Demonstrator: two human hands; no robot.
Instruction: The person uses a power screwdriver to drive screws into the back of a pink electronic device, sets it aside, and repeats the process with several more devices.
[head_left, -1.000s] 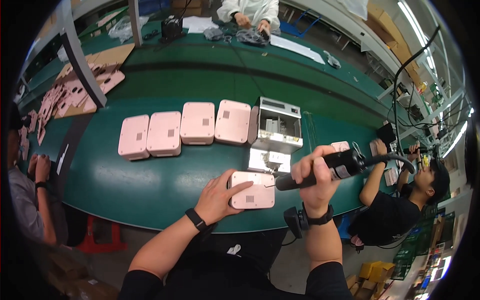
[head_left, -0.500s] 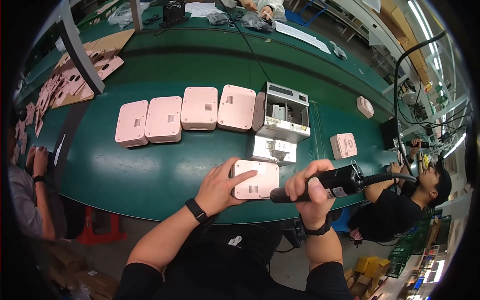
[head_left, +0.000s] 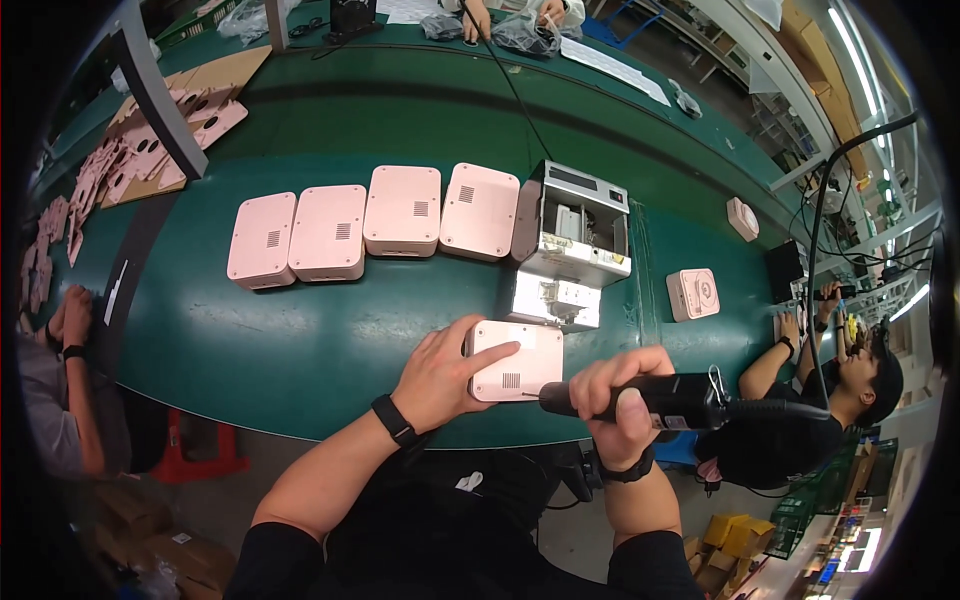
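A pale pink box (head_left: 535,358) with a vent grille and corner holes lies at the table's near edge. My left hand (head_left: 438,372) grips its left side, index finger laid across the top face. In my right hand (head_left: 625,405) is a black electric screwdriver (head_left: 685,400), held nearly level with its thin bit pointing left. The bit is at the box's lower right corner; whether it sits in the hole there I cannot tell. Just beyond the box stands a metal screw feeder (head_left: 578,262) with an open top.
Several similar pink boxes (head_left: 328,230) form a row at the left of the feeder. Another pink box with a round part (head_left: 692,294) lies to the right. Flat pink panels (head_left: 150,150) pile up at far left. A black cable (head_left: 822,270) hangs at right. Co-workers sit on both sides and opposite.
The screwdriver has tilted to nearly level, and its cable now bends upward farther right. My left hand keeps its hold on the box. Across the table, a co-worker's hands have moved apart.
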